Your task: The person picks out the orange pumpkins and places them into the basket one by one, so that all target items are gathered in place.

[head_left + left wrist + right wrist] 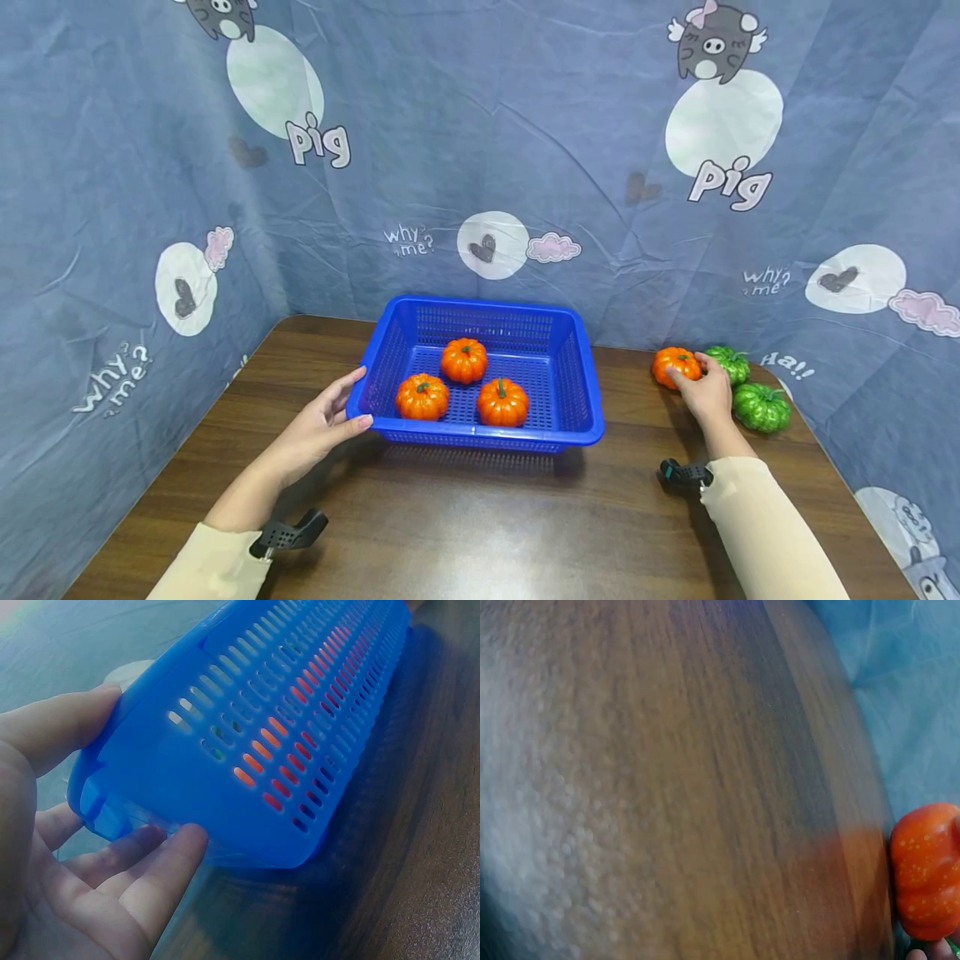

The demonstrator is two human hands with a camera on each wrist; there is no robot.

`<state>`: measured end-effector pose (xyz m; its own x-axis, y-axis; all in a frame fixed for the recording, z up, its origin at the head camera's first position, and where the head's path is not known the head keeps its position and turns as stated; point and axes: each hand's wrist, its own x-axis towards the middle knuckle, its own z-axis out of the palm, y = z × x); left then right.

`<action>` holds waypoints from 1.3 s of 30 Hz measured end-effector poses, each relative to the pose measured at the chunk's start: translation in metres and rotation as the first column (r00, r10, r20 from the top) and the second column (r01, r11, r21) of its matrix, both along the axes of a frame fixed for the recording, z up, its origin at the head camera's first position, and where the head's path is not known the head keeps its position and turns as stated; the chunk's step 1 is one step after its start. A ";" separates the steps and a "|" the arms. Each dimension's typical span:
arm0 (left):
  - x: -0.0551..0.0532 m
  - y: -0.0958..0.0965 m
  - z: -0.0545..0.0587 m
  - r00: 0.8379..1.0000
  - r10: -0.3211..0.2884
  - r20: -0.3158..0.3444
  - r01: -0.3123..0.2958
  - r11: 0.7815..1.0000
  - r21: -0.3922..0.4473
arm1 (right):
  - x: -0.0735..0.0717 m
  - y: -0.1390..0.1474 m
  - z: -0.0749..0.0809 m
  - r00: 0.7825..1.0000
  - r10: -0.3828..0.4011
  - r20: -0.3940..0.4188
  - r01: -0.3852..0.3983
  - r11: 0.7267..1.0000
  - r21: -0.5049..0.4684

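At the front left corner of a blue plastic basket (pixel 480 430), my left hand (pixel 318 429) grips the rim, thumb on one side and fingers under it, as the left wrist view shows with the slotted wall (pixel 187 802). Three small orange pumpkins lie inside: one at the back (pixel 463 361), one front left (pixel 422 397), one front right (pixel 502 403). Far to the right, my right hand (pixel 711 396) holds another orange pumpkin (pixel 672 362) between thumb and fingers. That pumpkin (pixel 926 874) shows at the right wrist view's edge, with only fingertips visible below it.
Beside my right hand sit two green pumpkins, one behind (pixel 729 364) and one nearer (pixel 762 408). Everything stands on a brown wooden table (pixel 480 525). A blue printed cloth (pixel 420 167) hangs along the table's back and sides, close behind the basket.
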<state>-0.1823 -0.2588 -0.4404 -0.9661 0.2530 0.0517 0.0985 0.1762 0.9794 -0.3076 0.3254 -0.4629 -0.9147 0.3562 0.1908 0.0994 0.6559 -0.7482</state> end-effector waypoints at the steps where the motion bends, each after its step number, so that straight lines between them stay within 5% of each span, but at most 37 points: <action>1: 0.000 0.000 0.000 1.000 0.000 0.000 0.000 1.000 0.000 | 0.000 0.000 0.000 1.000 0.003 0.005 -0.003 1.000 0.002; 26: 0.000 0.001 0.002 1.000 0.003 0.005 -0.003 1.000 0.006 | 0.005 0.004 0.008 0.995 0.094 0.038 -0.092 0.994 -0.056; 39: 0.000 0.001 0.001 1.000 0.006 0.018 -0.006 1.000 -0.008 | 0.022 -0.001 0.022 0.993 0.099 0.060 -0.096 0.994 -0.053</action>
<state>-0.1823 -0.2582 -0.4390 -0.9682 0.2480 0.0326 0.0801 0.1842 0.9796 -0.2859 0.3239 -0.4413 -0.9551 0.2723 0.1169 0.0840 0.6271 -0.7744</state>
